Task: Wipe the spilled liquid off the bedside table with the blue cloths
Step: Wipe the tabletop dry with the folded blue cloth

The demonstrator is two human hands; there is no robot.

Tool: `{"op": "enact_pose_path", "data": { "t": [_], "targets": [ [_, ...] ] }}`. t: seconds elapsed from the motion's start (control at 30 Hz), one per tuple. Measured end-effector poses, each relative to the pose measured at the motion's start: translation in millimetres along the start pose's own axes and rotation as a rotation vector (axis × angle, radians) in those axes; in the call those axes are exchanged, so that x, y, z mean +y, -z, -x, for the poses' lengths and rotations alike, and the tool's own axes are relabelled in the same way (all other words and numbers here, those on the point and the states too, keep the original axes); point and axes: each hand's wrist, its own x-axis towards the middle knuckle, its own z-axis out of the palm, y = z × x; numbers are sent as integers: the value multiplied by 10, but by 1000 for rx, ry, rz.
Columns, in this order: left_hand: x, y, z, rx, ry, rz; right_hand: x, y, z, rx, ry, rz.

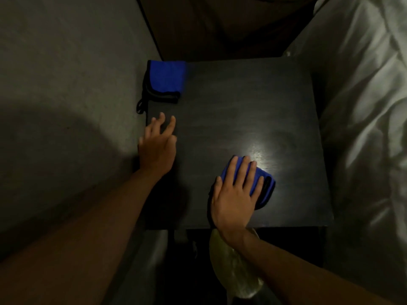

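The dark wooden bedside table (242, 102) fills the middle of the view, with a bright sheen near its front centre. My right hand (235, 192) lies flat on a folded blue cloth (265, 188) near the front edge, fingers spread over it. A second folded blue cloth (165, 79) with black trim rests at the far left corner, a loop hanging over the edge. My left hand (157, 146) rests at the table's left edge, fingers apart and holding nothing, a short way in front of that second cloth.
A grey wall (66, 73) runs along the left. White bedding (363, 106) rises on the right, close against the table. Below the front edge, something clear and crinkled, like a plastic bag (231, 267), shows under my right wrist.
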Motion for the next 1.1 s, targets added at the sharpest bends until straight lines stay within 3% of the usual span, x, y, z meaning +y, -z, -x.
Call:
{"op": "enact_pose_path", "data": {
  "t": [0.13,0.53,0.8,0.93,1.1],
  "targets": [
    [-26,20,-7,-26,8,0,-238,-44,91,-43,80,-35],
    [-45,152,-69,-138,13,11,-831,-174,188,-156,565,-136],
    [-9,95,-44,-117,39,58,-989,-178,154,-288,984,77],
    [3,31,-17,-96,43,87,-879,-266,91,-297,1193,23],
    [6,-52,25,-82,6,11,-706,-297,25,-164,1305,-163]
  ]
}}
